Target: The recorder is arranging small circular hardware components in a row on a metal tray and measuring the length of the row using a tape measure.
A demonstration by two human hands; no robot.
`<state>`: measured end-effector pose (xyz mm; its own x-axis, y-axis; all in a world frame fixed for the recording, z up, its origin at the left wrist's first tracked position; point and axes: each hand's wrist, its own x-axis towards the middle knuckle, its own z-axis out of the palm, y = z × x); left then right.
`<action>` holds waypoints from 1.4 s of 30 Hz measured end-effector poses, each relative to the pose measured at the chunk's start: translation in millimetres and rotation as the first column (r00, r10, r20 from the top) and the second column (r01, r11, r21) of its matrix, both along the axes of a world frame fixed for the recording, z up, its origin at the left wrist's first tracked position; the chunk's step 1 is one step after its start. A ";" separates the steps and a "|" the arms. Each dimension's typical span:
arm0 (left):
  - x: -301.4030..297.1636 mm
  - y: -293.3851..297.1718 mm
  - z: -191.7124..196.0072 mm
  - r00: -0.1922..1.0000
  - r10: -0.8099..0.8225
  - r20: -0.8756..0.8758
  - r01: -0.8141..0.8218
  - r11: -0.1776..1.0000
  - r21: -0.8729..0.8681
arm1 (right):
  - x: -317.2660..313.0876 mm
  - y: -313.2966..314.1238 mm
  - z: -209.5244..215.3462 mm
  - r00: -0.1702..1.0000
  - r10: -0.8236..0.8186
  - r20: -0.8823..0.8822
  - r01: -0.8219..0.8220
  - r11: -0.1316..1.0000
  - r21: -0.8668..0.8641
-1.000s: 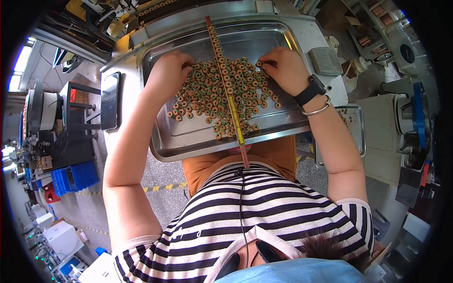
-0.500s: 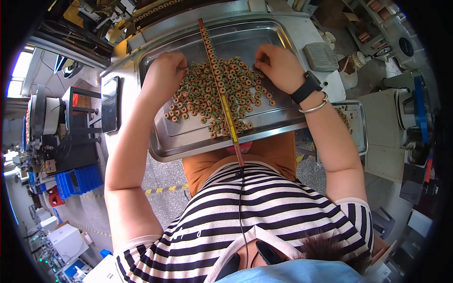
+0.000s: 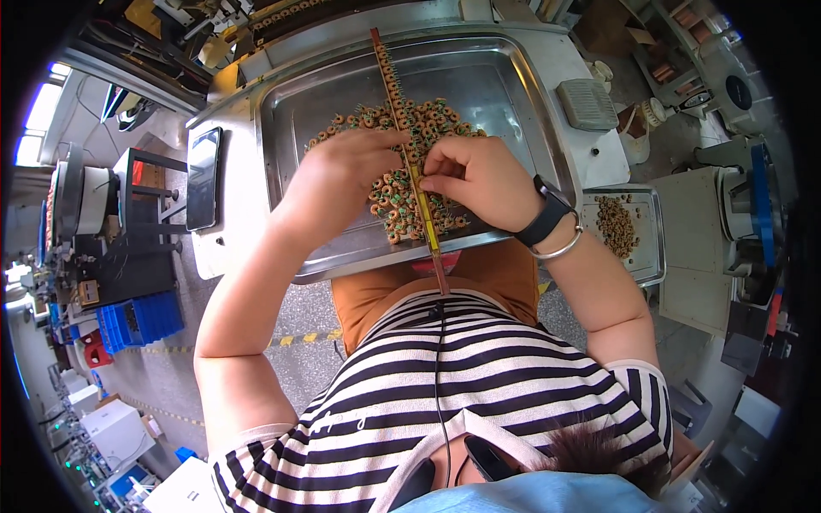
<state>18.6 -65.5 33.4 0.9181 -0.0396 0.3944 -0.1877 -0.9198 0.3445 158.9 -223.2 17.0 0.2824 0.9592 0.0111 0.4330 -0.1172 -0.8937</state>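
Flanking the strip: left hand, right hand, grip unclear; tray open toward rim.

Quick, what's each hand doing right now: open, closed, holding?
Left hand: at the long strip; grip hidden, can't tell.
Right hand: curled beside the strip; can't tell if holding anything.

Large tray: smooth, shiny metal, catching the light along its rim.
Ring-shaped parts: matt brown bodies with fine green windings.
Long strip: glossy yellow stretch, near end duller reddish brown, its material unclear.
Tabletop: pale and smooth.
Phone: glossy, dark, glass-like face.
Watch strap: matt black, rubbery-looking.
Bracelet: polished silvery metal.
Striped shirt: soft, matt cloth.
Bins: blue plastic.
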 end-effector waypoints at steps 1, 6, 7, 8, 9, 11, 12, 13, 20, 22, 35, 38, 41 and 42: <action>0.4 -2.6 -2.0 1.000 0.001 0.001 -0.001 1.000 -0.002 | -0.1 -0.8 1.5 0.998 -0.010 0.057 0.011 1.000 -0.005; -4.9 -5.7 -18.1 0.998 -0.057 -0.021 0.058 0.995 0.081 | -8.7 -1.9 3.0 0.994 -0.055 0.094 0.052 0.998 0.039; -5.7 -6.2 -20.3 0.999 -0.031 -0.020 0.032 0.997 0.067 | -8.4 -1.1 1.2 0.981 -0.056 0.185 0.039 0.995 0.091; -6.0 -8.0 -21.0 0.999 -0.030 -0.021 0.031 0.997 0.064 | -8.6 0.0 -1.0 0.960 -0.059 0.273 0.021 0.990 0.142; -5.4 -10.8 -21.6 1.000 -0.030 0.001 0.030 0.996 0.085 | -8.4 1.5 -3.0 0.960 -0.057 0.273 0.019 0.990 0.139; -6.1 -11.9 -22.8 0.999 -0.030 0.025 0.027 0.994 0.106 | -6.9 5.0 -6.7 0.874 -0.136 0.467 0.007 0.964 0.267; -6.3 -11.3 -24.4 0.999 -0.033 0.025 0.031 0.997 0.073 | -6.0 5.8 -8.9 0.872 -0.137 0.469 0.007 0.963 0.268; -6.4 -10.8 -24.8 0.999 -0.037 0.024 0.036 0.999 0.040 | -4.8 5.8 -11.1 0.868 -0.142 0.476 -0.008 0.954 0.298; -7.5 -16.7 -6.6 0.968 0.197 -0.153 -0.249 0.799 -0.547 | -8.3 -7.3 11.6 0.977 -0.114 0.182 0.082 0.981 0.176; -7.1 -14.1 -12.3 0.960 0.088 -0.266 -0.263 0.612 -0.746 | -15.4 -7.0 14.0 0.970 -0.077 0.229 0.022 0.972 0.233; -6.9 -24.0 -14.8 0.999 0.035 -0.028 -0.032 0.995 0.090 | -15.7 -15.1 3.5 0.995 -0.084 0.056 0.083 0.996 0.023; -7.7 -27.8 -17.8 0.998 0.021 -0.054 -0.019 0.999 0.029 | -17.2 -15.4 1.7 0.996 -0.074 0.051 0.073 0.997 0.028; -8.2 -30.9 -20.9 0.998 0.039 -0.055 -0.041 0.999 -0.028 | -18.4 -15.9 1.5 0.993 -0.055 0.105 0.049 0.997 0.063; -8.8 -32.3 -21.8 0.997 0.059 -0.051 -0.061 0.997 -0.044 | -19.0 -15.7 1.9 0.989 -0.049 0.137 0.039 0.996 0.075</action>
